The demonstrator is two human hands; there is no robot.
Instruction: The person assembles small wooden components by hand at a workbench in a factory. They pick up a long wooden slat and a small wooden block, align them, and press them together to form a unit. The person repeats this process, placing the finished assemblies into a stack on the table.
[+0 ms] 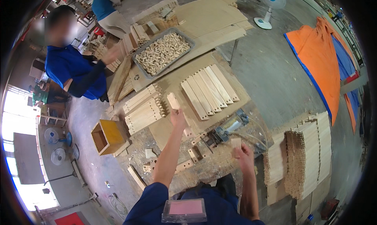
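Note:
My left hand [178, 118] is closed around the middle of a pale wooden slat [173, 100], which slants over the cardboard-covered worktable. Lower on the right, my right hand [244, 153] pinches a short pale wooden piece [236, 143]; its far side is partly hidden. Between the hands sits a metal clamping fixture with a cylinder [231, 125], and wooden blocks with holes [194, 153] lie along its near side. Left of my left hand are stacked slats with dowels in their ends [145, 114]. A row of bare slats [210, 91] lies farther right.
A grey tray of wooden dowels [163, 52] stands at the table's far side. A co-worker in blue [74, 70] stands at the left, near a yellow wooden box [108, 136]. Piled slats [308, 154] stand at right; a white fan [267, 19] is behind.

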